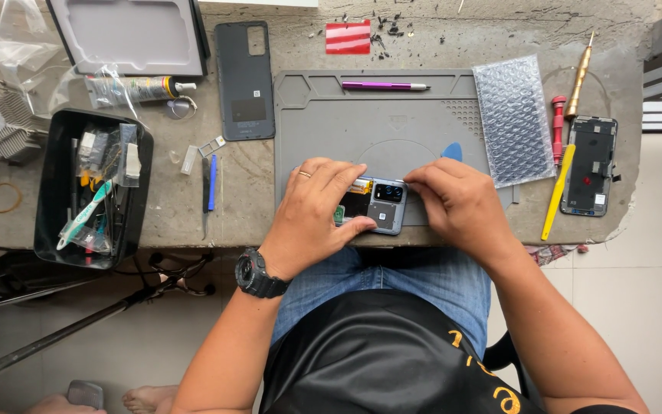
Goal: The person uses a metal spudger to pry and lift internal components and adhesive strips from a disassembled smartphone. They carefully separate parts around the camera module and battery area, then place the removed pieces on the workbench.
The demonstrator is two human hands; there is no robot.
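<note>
My black apron point(392, 353) and blue jeans point(392, 280) lay closest below me, at the near edge of the grey work mat point(331, 130). On the mat's near edge sat the opened phone point(371, 204), its camera block and inner parts facing up. My left hand point(317, 215), a ring on one finger and a black watch point(258, 274) at the wrist, was curled over the phone's left part, thumb against its near side, fingers draped across the top. My right hand point(457, 203) lay just right of the phone, fingers bent, the tips pressing on its upper right corner; I could not tell whether anything small was pinched there.

At the mat's far edge lay a purple pen-like tool point(385, 86). A blue pick point(452, 152) peeked out on the mat just beyond my right hand. Over the mat's right side lay a sheet of bubble wrap point(511, 119). Left of the mat rested a dark phone back cover point(245, 80), and farther left a black tray of tools point(93, 188). Well right of the mat lay a second stripped phone point(590, 165), with a yellow pry stick point(558, 192) beside it.
</note>
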